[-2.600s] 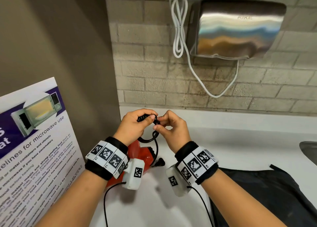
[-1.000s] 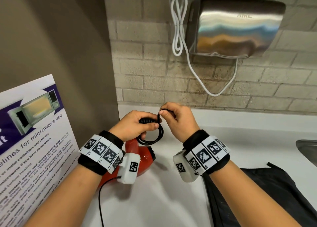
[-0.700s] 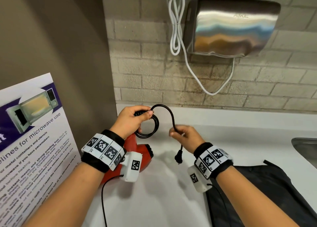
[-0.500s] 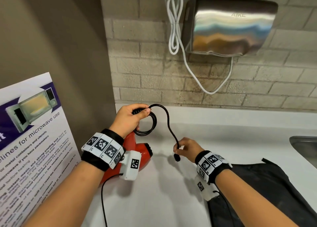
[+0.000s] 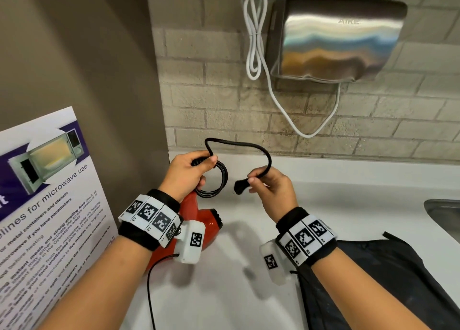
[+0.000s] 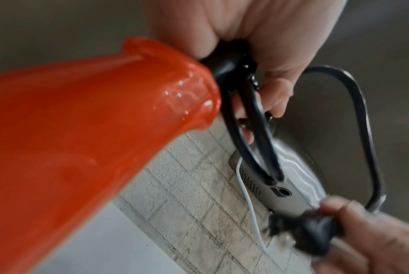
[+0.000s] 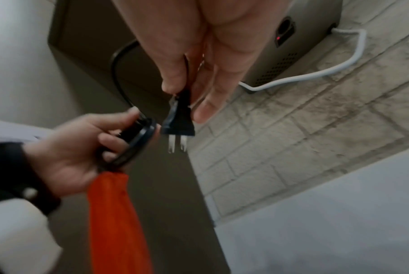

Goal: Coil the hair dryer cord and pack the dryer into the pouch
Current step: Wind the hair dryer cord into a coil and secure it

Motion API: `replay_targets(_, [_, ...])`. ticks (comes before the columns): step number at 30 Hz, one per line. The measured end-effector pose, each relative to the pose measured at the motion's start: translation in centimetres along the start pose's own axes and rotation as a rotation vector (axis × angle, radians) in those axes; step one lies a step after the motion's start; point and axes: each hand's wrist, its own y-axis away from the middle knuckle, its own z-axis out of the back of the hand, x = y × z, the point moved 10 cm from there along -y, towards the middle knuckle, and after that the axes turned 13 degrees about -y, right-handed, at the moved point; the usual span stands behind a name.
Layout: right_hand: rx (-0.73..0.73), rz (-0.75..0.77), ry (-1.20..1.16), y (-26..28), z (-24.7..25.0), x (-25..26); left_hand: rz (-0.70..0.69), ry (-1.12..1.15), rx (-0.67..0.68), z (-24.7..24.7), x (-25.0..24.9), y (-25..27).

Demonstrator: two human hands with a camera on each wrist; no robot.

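Left hand point(image 5: 185, 174): coil point(image 5: 214, 180) is being gripped above the dryer point(image 5: 196, 226).
Right hand point(image 5: 272, 189): plug point(image 7: 180, 120) is being pinched.
Advice: the tail should be wrapped snugly.

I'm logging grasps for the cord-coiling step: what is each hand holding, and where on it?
Left hand grips the coiled cord at the top of its loops, by the dryer's handle end. Right hand pinches the cord just behind the plug.
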Motion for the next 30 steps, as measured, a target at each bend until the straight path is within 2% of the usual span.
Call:
replay_targets(3, [0.066, 0.143, -0.05, 0.6, -2.2, 3.1, 0.0, -0.012, -0.016, 0.1, 0.1, -0.1])
replay_targets(6, [0.135, 0.209, 0.055, 1.0, -4.2, 3.7, 0.008, -0.013, -0.016, 0.0, 0.2, -0.2])
replay_targets(10, [0.112, 0.207, 0.317, 0.3, -5.1, 1.9, -0.013, -0.037, 0.058, -0.9, -0.3, 0.2])
replay_targets(14, [0.09, 0.191, 0.28, -0.6, -5.8, 0.8, -0.048, -0.08, 0.152, -2.5, -0.7, 1.0])
replay_targets(18, [0.211, 0.063, 0.223, -0.6, -7.0, -1.1, -0.053, -0.02, 0.145, -2.5, -0.8, 1.0])
replay_targets(22, [0.398, 0.022, 0.424, 1.1, -6.6, -2.7, -0.066, 0.047, 0.067, -0.9, -0.7, 0.6])
replay_targets(24, [0.461, -0.133, 0.582, 2.0, -5.0, -6.2, -0.048, 0.098, 0.007, 0.0, -0.5, 0.4])
replay_targets(27, [0.454, -0.425, 0.721, 3.5, -0.9, -11.5, -0.081, 0.068, -0.011, 0.3, -0.5, 0.4])
replay_targets(30, [0.42, -0.515, 0.785, 3.7, 1.8, -13.0, -0.123, -0.015, 0.032, -0.6, -1.0, 0.6])
